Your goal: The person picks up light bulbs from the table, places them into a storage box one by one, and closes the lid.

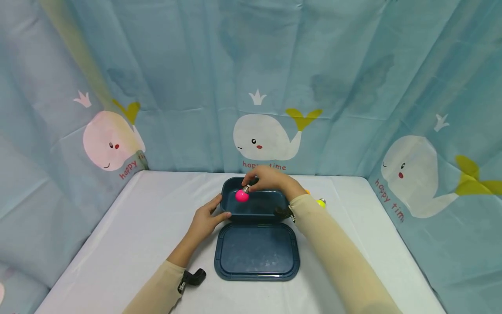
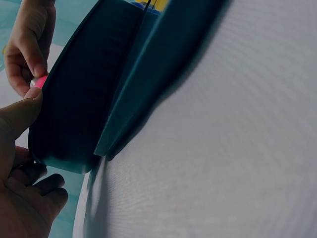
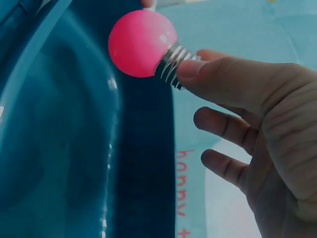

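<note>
A pink light bulb with a silver screw base is pinched by its base between the thumb and fingers of my right hand. The bulb hangs tilted, round end down, over the left part of a dark blue box without a lid on. In the right wrist view the bulb overlaps the box's rim. My left hand is at the box's left end, thumb against the near corner and fingers spread along the outside. Through the left wrist view, the thumb is right at the rim.
A dark blue lid lies flat in front of the box. Right of the box, partly behind the right sleeve, are a yellow bulb and a bit of something orange. A blue curtain with whale prints surrounds the white table.
</note>
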{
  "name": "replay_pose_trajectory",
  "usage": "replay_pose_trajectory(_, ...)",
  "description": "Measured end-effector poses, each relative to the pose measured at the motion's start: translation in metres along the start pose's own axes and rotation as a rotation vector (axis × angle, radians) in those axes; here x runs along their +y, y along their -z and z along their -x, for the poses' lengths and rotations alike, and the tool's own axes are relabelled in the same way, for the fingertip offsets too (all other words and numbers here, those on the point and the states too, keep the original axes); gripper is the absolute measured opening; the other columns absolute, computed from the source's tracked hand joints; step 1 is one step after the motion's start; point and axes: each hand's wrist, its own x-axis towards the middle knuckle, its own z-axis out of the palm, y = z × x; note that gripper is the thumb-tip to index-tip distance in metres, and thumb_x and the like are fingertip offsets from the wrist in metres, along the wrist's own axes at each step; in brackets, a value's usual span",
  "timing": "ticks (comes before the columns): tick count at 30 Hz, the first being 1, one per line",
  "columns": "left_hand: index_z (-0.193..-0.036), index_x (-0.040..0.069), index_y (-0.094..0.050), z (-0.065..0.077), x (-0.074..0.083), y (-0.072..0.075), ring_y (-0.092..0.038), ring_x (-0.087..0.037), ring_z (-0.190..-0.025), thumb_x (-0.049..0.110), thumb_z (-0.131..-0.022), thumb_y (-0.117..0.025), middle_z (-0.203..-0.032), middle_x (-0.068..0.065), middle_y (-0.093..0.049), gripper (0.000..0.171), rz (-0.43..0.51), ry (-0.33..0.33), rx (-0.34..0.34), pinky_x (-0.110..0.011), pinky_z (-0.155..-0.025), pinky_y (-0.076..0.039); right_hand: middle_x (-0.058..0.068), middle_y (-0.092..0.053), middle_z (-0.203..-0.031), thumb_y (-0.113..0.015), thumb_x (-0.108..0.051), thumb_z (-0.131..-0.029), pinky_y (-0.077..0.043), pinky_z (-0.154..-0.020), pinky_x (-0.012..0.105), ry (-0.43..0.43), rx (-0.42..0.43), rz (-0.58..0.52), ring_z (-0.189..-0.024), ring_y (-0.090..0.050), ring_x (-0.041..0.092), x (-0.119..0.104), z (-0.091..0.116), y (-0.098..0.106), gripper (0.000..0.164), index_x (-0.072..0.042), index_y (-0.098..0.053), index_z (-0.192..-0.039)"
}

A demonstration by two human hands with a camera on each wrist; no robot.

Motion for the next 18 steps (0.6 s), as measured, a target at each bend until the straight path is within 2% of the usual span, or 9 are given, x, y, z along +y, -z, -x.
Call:
replay_pose_trajectory(8,-0.158,0.011,-0.039,-0.001,-0.003,0.001,-0.036,-0.024,-0.151,0.038,-0.091,-0.079,-0.164,-0.007,-0.037,0.083,0.001,-0.002,0.007,-0.048,-0.118,-0.038,-0.009,-0.072,-0.114,-0.078,-0.019,-0.093,-0.054,-0.094,0.030,0.020,-0.125,0.090,-0.103,-0.063,0.010,-0.006,-0.026,-0.021,0.027,-0.015,-0.077,-0.120)
replay_pose_trajectory(18,-0.157,0.009,-0.041,-0.001,-0.001,0.001,-0.036,-0.024,-0.151,0.037,-0.091,-0.080,-0.163,-0.009,-0.039,0.082,0.027,-0.006,0.011,-0.049,-0.118,-0.037,-0.009,-0.072,-0.115,-0.077,-0.014,-0.094,-0.056,-0.093,0.026,0.006,-0.183,0.037,-0.107,-0.067,0.010,-0.006,-0.033,-0.043,0.027,-0.013,-0.075,-0.121)
